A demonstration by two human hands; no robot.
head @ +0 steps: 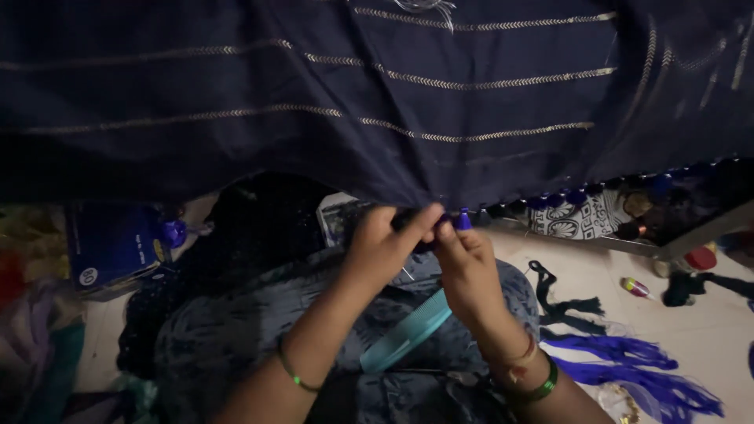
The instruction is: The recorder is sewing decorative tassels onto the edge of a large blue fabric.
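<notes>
Dark navy cloth (377, 94) with gold zigzag stripes, hanging across the upper view; lower hem edged with blue tassels (550, 198). Left hand (385, 243) and right hand (463, 263): fingers pinched shut on the hem at centre (a small blue tassel (463, 221) at the fingertips). Loose blue thread bundles (628, 369) on the floor, right.

Dark navy cloth (377, 94): matt, woven, shiny gold thread stripes; blue tassels (628, 369): silky thread; floor (707, 330): smooth, pale.
</notes>
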